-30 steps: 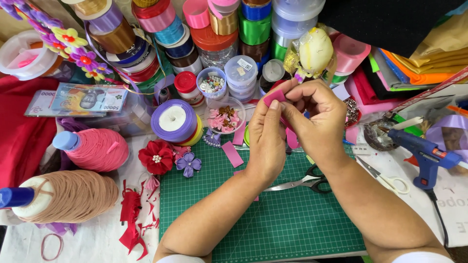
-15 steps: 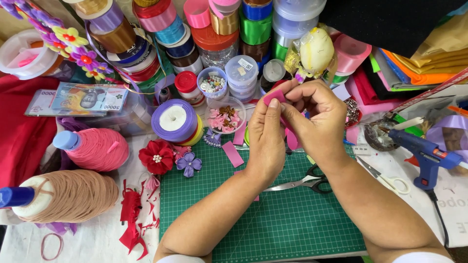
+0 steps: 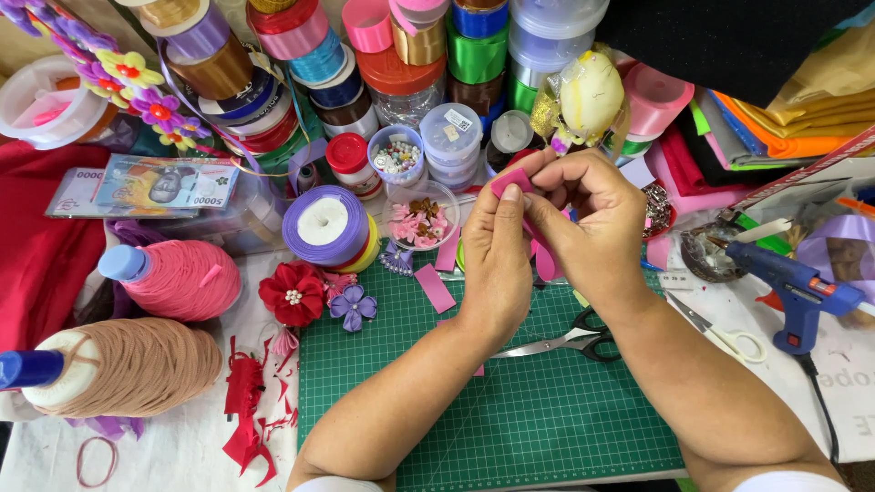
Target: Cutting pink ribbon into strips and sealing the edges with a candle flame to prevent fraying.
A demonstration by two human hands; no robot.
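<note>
My left hand and my right hand meet above the far edge of a green cutting mat. Both pinch a small piece of pink ribbon between thumb and fingers; its top pokes out above my left fingertips and a loop of it shows lower between the hands. Black-handled scissors lie on the mat just under my wrists. A loose pink ribbon strip lies on the mat to the left.
Stacked ribbon spools and bead jars crowd the back. A purple ribbon roll, red fabric flower, purple flower and two thread cones sit left. A blue glue gun lies right.
The hands stay together at the same spot; the fingers shift slightly on the pink ribbon piece. Nothing else has moved.
</note>
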